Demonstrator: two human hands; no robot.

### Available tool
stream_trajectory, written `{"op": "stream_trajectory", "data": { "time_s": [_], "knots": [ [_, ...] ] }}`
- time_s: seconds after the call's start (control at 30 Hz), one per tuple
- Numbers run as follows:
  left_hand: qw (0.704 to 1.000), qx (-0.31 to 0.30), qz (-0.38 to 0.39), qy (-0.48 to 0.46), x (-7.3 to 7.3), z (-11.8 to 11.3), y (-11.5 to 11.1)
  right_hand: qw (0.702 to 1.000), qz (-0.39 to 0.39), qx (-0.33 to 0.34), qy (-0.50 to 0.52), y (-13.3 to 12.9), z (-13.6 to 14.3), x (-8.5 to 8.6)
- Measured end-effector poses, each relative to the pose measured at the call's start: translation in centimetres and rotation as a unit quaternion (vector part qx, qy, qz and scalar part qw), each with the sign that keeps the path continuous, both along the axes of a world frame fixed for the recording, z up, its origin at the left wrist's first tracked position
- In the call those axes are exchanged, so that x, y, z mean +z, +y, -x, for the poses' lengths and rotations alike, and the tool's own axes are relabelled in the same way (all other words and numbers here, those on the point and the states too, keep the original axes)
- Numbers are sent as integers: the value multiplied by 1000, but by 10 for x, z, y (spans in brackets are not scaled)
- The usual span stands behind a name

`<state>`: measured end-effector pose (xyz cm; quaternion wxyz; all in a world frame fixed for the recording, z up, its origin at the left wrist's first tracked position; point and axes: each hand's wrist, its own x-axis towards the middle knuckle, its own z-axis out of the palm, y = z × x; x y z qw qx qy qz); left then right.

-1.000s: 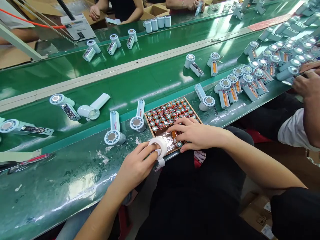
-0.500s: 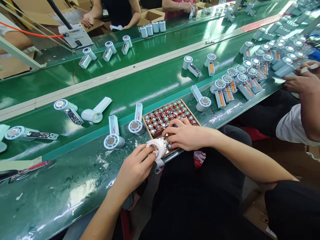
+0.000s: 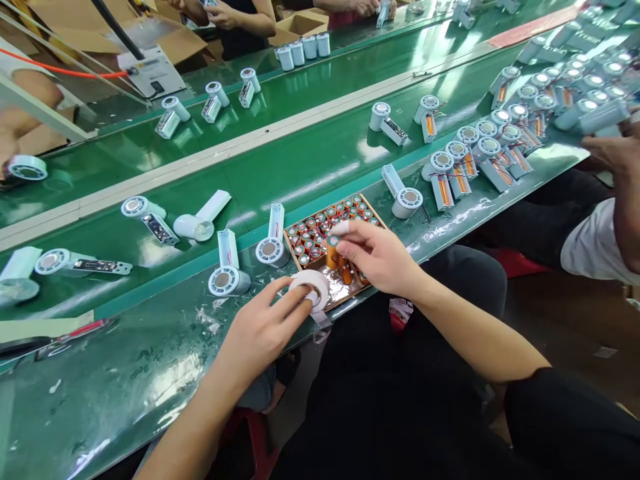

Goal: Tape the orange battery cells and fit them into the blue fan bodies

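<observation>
My left hand (image 3: 263,330) rests on a white tape roll (image 3: 311,289) at the near edge of the green bench, one finger over its core. My right hand (image 3: 377,257) hovers over a shallow brown tray (image 3: 353,288) and pinches a small orange-and-teal motor (image 3: 332,251) lifted from it. Several more small motors (image 3: 327,221) with red wires fill the tray's far half. Two white fan housings (image 3: 226,270) (image 3: 271,241) lie just left of the tray.
More fan housings (image 3: 403,193) lie right of the tray, and several (image 3: 480,150) crowd the far right by a co-worker's hand (image 3: 613,150). Others (image 3: 150,217) sit on the green belt. A red-handled tool (image 3: 70,331) lies left. People work across the line (image 3: 240,20).
My right hand rose from the tray's near end, lifting one motor between its fingers. My left hand stayed on the tape roll. The view shifted slightly.
</observation>
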<state>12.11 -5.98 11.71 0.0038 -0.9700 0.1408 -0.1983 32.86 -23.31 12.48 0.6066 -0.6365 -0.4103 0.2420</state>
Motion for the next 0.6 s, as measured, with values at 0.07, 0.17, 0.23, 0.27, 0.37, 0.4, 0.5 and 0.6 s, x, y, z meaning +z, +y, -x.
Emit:
{"op": "stream_trajectory", "data": {
  "time_s": [0.07, 0.17, 0.23, 0.27, 0.37, 0.4, 0.5, 0.6],
  "knots": [
    [1000, 11, 10, -3, -4, -1, 3, 999, -31, -23, 9, 15, -4, 4],
    [999, 25, 10, -18, -12, 1, 7, 997, -68, 0, 39, 38, -15, 9],
    [999, 34, 5, -25, -13, 3, 8, 992, -81, 42, 83, 48, -21, 11],
    [999, 37, 1, -25, -11, 4, 8, 989, -88, 58, 103, 50, -23, 12],
    [999, 32, -37, -18, 3, 7, 8, 987, -77, 92, 107, 45, -23, 14],
    [998, 25, -60, -11, 9, 8, 9, 989, -57, 102, 91, 42, -21, 16],
    [993, -6, -117, 10, 28, 5, 11, 993, 11, 117, -14, 31, -16, 23],
    [991, -34, -123, 28, 39, -1, 14, 977, 60, 117, -167, 29, -8, 31]
  ]
}}
